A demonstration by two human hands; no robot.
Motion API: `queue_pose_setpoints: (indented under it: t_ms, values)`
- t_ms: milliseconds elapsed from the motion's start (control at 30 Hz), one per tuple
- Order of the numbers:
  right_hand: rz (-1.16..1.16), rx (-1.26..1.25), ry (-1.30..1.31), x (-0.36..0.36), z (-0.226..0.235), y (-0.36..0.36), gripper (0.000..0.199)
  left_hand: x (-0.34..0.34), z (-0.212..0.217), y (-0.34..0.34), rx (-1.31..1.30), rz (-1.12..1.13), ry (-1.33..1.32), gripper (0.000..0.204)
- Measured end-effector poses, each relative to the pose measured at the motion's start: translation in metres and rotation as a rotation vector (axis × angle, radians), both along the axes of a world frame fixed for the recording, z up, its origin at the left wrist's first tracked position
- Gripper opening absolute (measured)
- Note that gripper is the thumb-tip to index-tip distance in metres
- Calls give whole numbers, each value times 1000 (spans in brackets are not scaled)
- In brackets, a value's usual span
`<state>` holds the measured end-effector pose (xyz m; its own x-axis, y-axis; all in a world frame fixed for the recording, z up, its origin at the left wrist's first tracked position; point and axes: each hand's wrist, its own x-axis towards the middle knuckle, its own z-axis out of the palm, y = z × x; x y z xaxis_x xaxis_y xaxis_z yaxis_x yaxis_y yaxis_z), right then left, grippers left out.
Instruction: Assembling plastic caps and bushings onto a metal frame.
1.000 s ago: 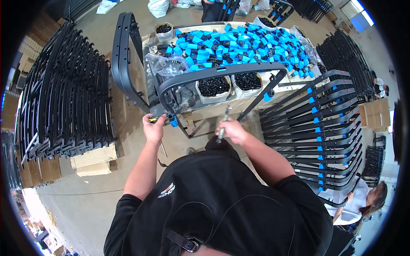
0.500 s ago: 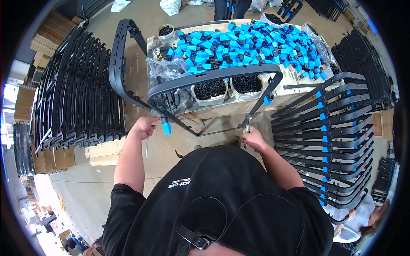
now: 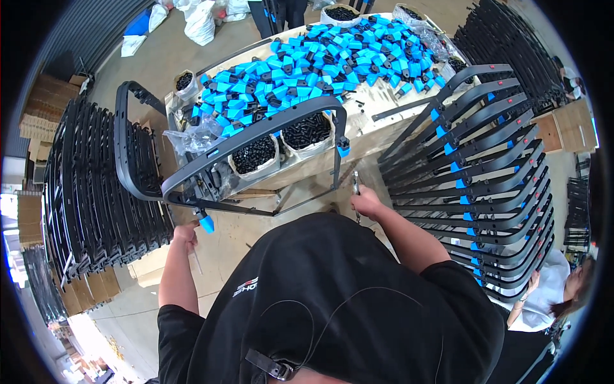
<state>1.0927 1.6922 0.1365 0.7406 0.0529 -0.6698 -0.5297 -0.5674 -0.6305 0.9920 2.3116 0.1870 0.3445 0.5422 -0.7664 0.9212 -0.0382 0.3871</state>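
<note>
A black bent-tube metal frame [image 3: 256,131] stands in front of me, leaning over the near edge of the table. One black fitting with a blue end [image 3: 205,223] hangs at its near-left corner, and a second blue-ended fitting [image 3: 343,149] sits on its right leg. My left hand [image 3: 185,235] is closed just beside the left fitting, with a thin metal rod [image 3: 197,262] sticking out below it. In my right hand [image 3: 366,202] is a slim silver hand tool [image 3: 356,184], head up, its exact kind unclear. That tool is apart from the frame's right leg.
A pile of blue-and-black fittings [image 3: 307,67] covers the table, with tubs of small black parts [image 3: 254,160] at its near edge. Another bent frame [image 3: 121,147] stands left, near stacked black frames [image 3: 96,185]. Finished-looking frames [image 3: 473,185] line the right; a person [image 3: 543,294] is behind them.
My view has swung, so the table and frame sit further left. The silver tool in my right hand has come away from the frame's right leg. My left hand stays near the left fitting.
</note>
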Motion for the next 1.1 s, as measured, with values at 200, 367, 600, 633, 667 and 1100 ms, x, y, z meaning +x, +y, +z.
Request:
queue_pose_setpoints:
  t_ms: [200,367,600,633,667,1100]
  values:
    - [-15,174,-46,32,35,24,33,-118,-80,29,302,-766,102,19]
    - [89,112,-375,36,31,14,35,-25,2,-102,415,-735,216,34]
    - [212,188,-360,46,63,39,58,38,75,-192,290,-962,-157,35]
    - [238,226,-363,48,63,41,62,61,99,-222,208,-911,-196,33]
    - [272,267,-368,49,65,45,67,81,124,-254,127,-850,-233,32]
    - [-139,884,-234,60,124,44,29,142,103,-388,-56,-965,-794,37]
